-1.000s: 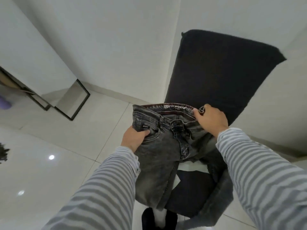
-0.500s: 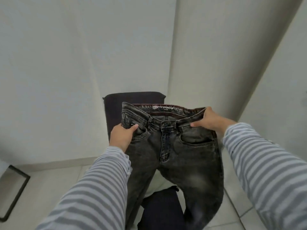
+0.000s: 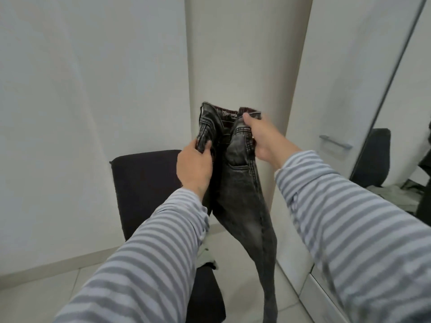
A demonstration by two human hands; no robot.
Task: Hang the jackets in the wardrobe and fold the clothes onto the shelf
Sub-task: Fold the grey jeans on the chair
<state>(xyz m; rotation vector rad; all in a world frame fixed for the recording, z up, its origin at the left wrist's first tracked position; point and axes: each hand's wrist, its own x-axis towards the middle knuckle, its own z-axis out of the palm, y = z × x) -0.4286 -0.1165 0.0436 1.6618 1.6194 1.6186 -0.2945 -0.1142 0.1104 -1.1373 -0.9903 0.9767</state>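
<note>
Head view looks down two striped sleeves toward a pair of dark grey jeans [image 3: 240, 183] held up in the middle of the frame. The left hand [image 3: 194, 169] grips the left side of the waistband, thumb curled over the denim at the pocket. The right hand [image 3: 263, 138] pinches the other side of the waistband, thumb on top near the upper edge. Both sides are drawn close together, so the jeans are folded lengthwise, and the legs hang down toward the lower centre of the frame. Behind the left hand, centre left, stands a dark chair [image 3: 144, 183] against the pale wall. At the right side of the frame is a white wardrobe door [image 3: 331, 89] with a grey bar handle [image 3: 335, 142], beside a mirror [image 3: 405, 136].
</note>
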